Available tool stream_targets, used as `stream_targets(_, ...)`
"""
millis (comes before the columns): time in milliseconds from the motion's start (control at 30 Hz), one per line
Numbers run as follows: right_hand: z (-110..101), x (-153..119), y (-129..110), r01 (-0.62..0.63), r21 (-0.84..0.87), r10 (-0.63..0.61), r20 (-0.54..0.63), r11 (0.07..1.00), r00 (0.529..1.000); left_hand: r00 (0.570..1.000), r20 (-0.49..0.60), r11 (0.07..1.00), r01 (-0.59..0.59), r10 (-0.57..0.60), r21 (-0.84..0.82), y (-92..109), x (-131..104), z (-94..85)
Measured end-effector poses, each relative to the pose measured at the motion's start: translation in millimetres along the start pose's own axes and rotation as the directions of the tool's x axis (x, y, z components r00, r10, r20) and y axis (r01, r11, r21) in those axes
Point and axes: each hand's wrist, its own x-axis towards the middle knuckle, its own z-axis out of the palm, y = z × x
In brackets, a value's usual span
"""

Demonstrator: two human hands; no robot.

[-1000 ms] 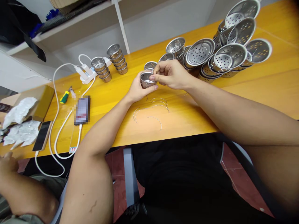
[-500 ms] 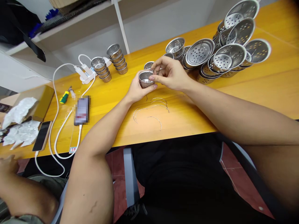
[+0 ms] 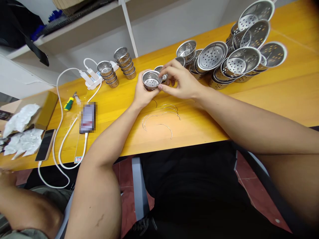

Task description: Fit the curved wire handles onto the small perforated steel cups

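A small perforated metal cup (image 3: 152,80) is held tilted, its opening toward me, by my left hand (image 3: 144,94), whose fingers wrap round its side. My right hand (image 3: 180,79) is at the cup's right rim with thumb and fingertips bent close together; whatever they pinch is too small to make out. Just behind my right fingers, another small metal cup (image 3: 163,76) stands partly hidden. Several thin curved wires (image 3: 166,126) lie on the yellow wooden table (image 3: 199,127) below my hands.
Stacked metal cups (image 3: 129,68) stand at the back left, beside a white power strip (image 3: 94,81). Many larger perforated cups (image 3: 241,63) are piled at the right. Left are a phone (image 3: 87,118) with cables, a green-handled tool (image 3: 69,103) and a box (image 3: 42,106). Another person's arm (image 3: 27,209) is lower left.
My left hand has moved the cup slightly left and turned its opening more toward me. The cup behind shows more now. My right hand has shifted a little, its fingertips still near the rim.
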Motion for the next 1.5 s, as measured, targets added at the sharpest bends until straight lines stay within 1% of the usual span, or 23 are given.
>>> stream_targets(67,-0.3,0.1,-2.5,0.013,-0.015,-0.013,0.027,1.0,1.0,0.999,-0.016,0.999,0.027,-0.028,-0.024,0.4,0.3,1.9)
stream_targets(167,0.9,0.3,-2.2,0.044,-0.049,-0.042,0.042,0.998,0.998,0.996,-0.057,0.996,0.059,-0.063,-0.069,-4.1,0.8,4.9)
stream_targets(233,2.5,0.2,0.2,0.07,-0.058,-0.067,0.044,0.996,0.997,0.998,-0.049,0.997,0.041,-0.044,-0.066,-8.6,0.8,6.0)
stream_targets(367,6.0,-1.5,4.4,0.093,-0.037,-0.09,0.085,0.995,0.992,1.0,0.005,0.999,0.016,-0.015,-0.046,-13.2,-0.2,7.0)
stream_targets(467,6.7,-1.7,5.2,0.097,-0.046,-0.092,0.089,0.994,0.992,1.0,-0.015,0.998,0.013,-0.014,-0.067,-13.5,-1.1,8.6)
stream_targets(567,2.9,1.4,7.8,0.091,-0.055,-0.09,0.019,0.994,0.996,0.999,-0.037,0.996,0.022,-0.026,-0.09,-15.7,-1.4,9.1)
stream_targets(667,-7.8,6.3,14.3,0.058,-0.066,-0.067,-0.142,0.996,0.988,0.996,-0.048,0.995,0.07,-0.073,-0.069,-24.0,-0.8,5.1)
stream_targets(733,-17.2,8.8,19.8,0.031,-0.087,-0.053,-0.258,0.996,0.965,0.996,-0.044,0.996,0.082,-0.083,-0.028,-34.5,-0.1,0.4)
stream_targets(767,-21.6,9.5,22.6,0.018,-0.108,-0.05,-0.298,0.994,0.953,0.996,-0.032,0.997,0.081,-0.082,-0.007,-40.8,0.3,-1.9)
stream_targets(833,-27.7,10.1,28.6,-0.016,-0.177,-0.044,-0.329,0.984,0.943,0.997,0.007,0.997,0.077,-0.077,0.012,-53.9,0.8,-5.4)
stream_targets(900,-28.2,9.9,35.8,-0.054,-0.261,-0.031,-0.311,0.964,0.95,0.996,0.063,0.998,0.065,-0.065,0.007,-63.9,1.5,-7.2)
stream_targets(967,-23.3,9.7,45.1,-0.055,-0.305,-0.033,-0.278,0.951,0.96,0.992,0.119,0.999,0.049,-0.048,-0.007,-68.1,2.3,-7.3)
stream_targets(1067,-11.3,10.7,59.7,0.029,-0.266,-0.097,-0.244,0.963,0.965,0.987,0.158,0.999,0.031,-0.028,-0.017,-64.2,3.8,-6.4)
stream_targets(1133,-5.2,12.6,64.5,0.083,-0.19,-0.125,-0.226,0.978,0.966,0.986,0.167,1.0,0.016,-0.014,-0.013,-59.4,4.4,-6.0)
stream_targets(1267,-1.6,16.6,57.7,0.157,0.052,-0.151,-0.108,0.986,0.983,0.983,0.181,1.0,0.028,-0.027,-0.001,-55.2,3.2,-6.9)
stream_targets(1333,-0.9,16.7,54.0,0.159,0.113,-0.153,-0.059,0.981,0.986,0.981,0.183,0.998,0.06,-0.059,-0.002,-54.3,1.8,-8.2)
stream_targets(1400,0.9,15.1,55.5,0.149,0.092,-0.143,-0.076,0.984,0.987,0.977,0.197,0.996,0.086,-0.081,-0.015,-51.8,0.3,-9.8)
stream_targets(1433,2.0,14.0,57.8,0.147,0.051,-0.141,-0.11,0.988,0.984,0.974,0.21,0.995,0.093,-0.086,-0.021,-50.0,-0.2,-10.5)
stream_targets(1500,3.5,11.8,62.0,0.135,-0.087,-0.149,-0.191,0.987,0.97,0.966,0.242,0.995,0.1,-0.091,-0.022,-45.8,-0.9,-11.7)
